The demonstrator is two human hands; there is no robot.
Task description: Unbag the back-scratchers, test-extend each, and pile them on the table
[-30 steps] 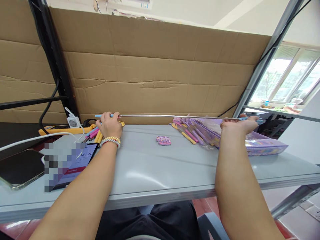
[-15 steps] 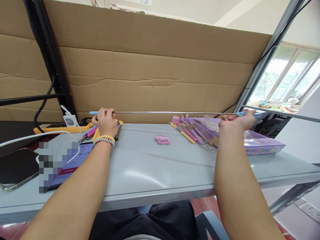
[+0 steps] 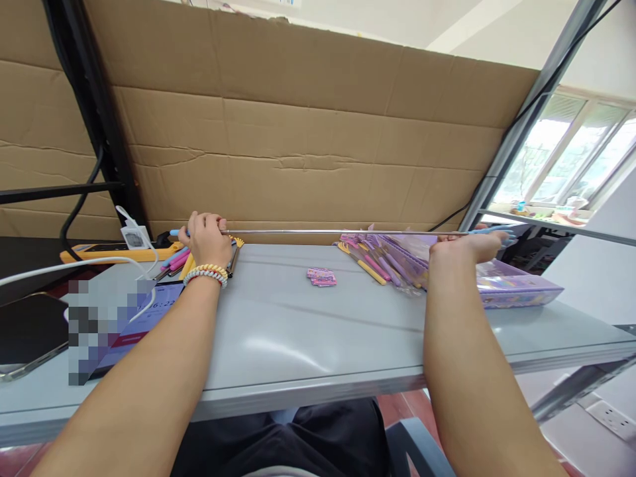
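A long, thin metal rod (image 3: 318, 232) with light blue ends stretches level across the back of the table; it looks like an extended telescopic back scratcher. Close to its left end, my left hand (image 3: 206, 238) grips it from above, fingers curled. My right hand (image 3: 467, 247) is closed around the other end, where a wider blue piece (image 3: 494, 230) pokes out past the fingers. Under the rod, between the hands, lies a small stack of pink printed cards (image 3: 321, 277). Beside my left hand are yellow, pink and blue back scratchers (image 3: 181, 260), partly hidden by it.
Wrapped yellow, pink and purple back scratchers (image 3: 382, 262) lie next to a purple box (image 3: 517, 285) on the right. A yellow power strip (image 3: 106, 254), white charger (image 3: 135, 235), tablet (image 3: 144, 324) and phone (image 3: 32, 331) occupy the left. Cardboard (image 3: 308, 132) stands behind the grey table (image 3: 298, 331).
The rod sits slightly lower in view, and the fingers of my right hand are flatter around its end. Both hands keep their hold; the view has shifted a little.
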